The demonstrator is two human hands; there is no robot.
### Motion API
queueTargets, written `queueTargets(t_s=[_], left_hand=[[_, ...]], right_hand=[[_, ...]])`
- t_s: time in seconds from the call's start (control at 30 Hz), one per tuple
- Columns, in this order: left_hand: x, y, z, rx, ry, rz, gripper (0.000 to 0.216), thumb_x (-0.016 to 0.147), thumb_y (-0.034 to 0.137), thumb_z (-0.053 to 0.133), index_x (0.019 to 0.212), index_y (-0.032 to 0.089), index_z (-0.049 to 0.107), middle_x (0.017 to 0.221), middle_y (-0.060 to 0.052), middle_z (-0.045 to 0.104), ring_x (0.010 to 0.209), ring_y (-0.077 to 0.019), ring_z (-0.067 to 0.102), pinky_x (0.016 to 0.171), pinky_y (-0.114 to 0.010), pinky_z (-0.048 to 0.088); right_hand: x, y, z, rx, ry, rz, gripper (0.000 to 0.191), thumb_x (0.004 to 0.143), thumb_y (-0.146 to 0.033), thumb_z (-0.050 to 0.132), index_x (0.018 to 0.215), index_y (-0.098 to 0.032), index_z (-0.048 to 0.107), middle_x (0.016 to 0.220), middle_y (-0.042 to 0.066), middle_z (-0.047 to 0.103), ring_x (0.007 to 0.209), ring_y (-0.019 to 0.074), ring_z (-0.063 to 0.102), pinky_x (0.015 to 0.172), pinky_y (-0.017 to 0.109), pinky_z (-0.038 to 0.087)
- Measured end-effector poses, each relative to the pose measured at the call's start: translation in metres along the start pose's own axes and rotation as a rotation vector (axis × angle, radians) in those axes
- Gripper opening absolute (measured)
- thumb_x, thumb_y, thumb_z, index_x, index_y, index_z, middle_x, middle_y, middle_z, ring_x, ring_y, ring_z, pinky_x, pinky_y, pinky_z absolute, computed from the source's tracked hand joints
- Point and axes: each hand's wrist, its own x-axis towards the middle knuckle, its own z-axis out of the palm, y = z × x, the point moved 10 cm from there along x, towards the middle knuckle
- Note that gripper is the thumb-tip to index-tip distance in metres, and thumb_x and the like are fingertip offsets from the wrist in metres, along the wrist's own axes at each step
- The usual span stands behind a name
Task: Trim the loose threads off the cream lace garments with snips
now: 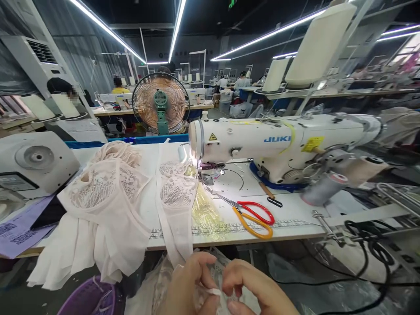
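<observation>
My left hand [188, 284] and my right hand [254, 286] meet at the bottom edge, below the table's front. Both pinch a small piece of pale lace fabric [215, 273] between thumb and fingers. A pale pink strap [170, 227] hangs from the table down toward my left hand. On the table lies a lace bra piece [175, 188] running under the needle of the white sewing machine [278, 144]. A heap of pink lace garments [105, 197] lies to its left and drapes over the table's edge.
Scissors with red and orange handles [254, 216] lie on the white table [295, 218] right of the needle. A fan [160, 103] stands behind. A purple basket [88, 299] sits below left. Black cables [370, 245] hang at right. Other workers sit far back.
</observation>
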Motion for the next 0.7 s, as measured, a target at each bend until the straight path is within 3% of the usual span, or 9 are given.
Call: queueTargets(t_s=[0.13, 0.33, 0.5, 0.7], left_hand=[[0.002, 0.008, 0.004, 0.039, 0.036, 0.028, 0.044, 0.077, 0.012, 0.060, 0.120, 0.020, 0.058, 0.082, 0.000, 0.062, 0.073, -0.0142, 0.057, 0.072, -0.027, 0.041], [0.008, 0.012, 0.015, -0.047, -0.004, -0.025, 0.040, 0.075, 0.014, 0.056, 0.114, 0.023, 0.056, 0.081, 0.003, 0.057, 0.074, -0.0130, 0.054, 0.072, -0.024, 0.041], [0.012, 0.012, 0.016, 0.128, -0.059, -0.118, 0.013, 0.074, 0.021, 0.060, 0.087, 0.017, 0.061, 0.077, 0.000, 0.059, 0.072, -0.0140, 0.054, 0.065, -0.023, 0.038], [0.011, 0.020, 0.020, 0.106, -0.092, 0.092, 0.016, 0.088, 0.023, 0.056, 0.073, 0.018, 0.060, 0.073, 0.000, 0.055, 0.068, -0.0121, 0.053, 0.065, -0.022, 0.039]], right_hand=[[0.004, 0.004, 0.006, 0.019, -0.010, 0.028, 0.022, 0.096, -0.041, 0.049, 0.085, -0.021, 0.054, 0.081, 0.002, 0.055, 0.072, 0.0151, 0.052, 0.066, 0.025, 0.044], [-0.003, 0.001, -0.004, -0.068, 0.083, -0.037, 0.013, 0.091, -0.023, 0.053, 0.079, -0.020, 0.053, 0.078, 0.002, 0.057, 0.070, 0.0145, 0.055, 0.063, 0.023, 0.045], [-0.012, 0.001, -0.010, -0.112, 0.159, -0.064, 0.010, 0.089, -0.017, 0.053, 0.079, -0.020, 0.053, 0.077, 0.001, 0.056, 0.068, 0.0134, 0.055, 0.062, 0.021, 0.045], [-0.010, 0.003, -0.010, -0.071, 0.168, -0.063, 0.008, 0.088, -0.016, 0.054, 0.081, -0.020, 0.053, 0.077, 0.001, 0.055, 0.068, 0.0129, 0.054, 0.063, 0.021, 0.046]])
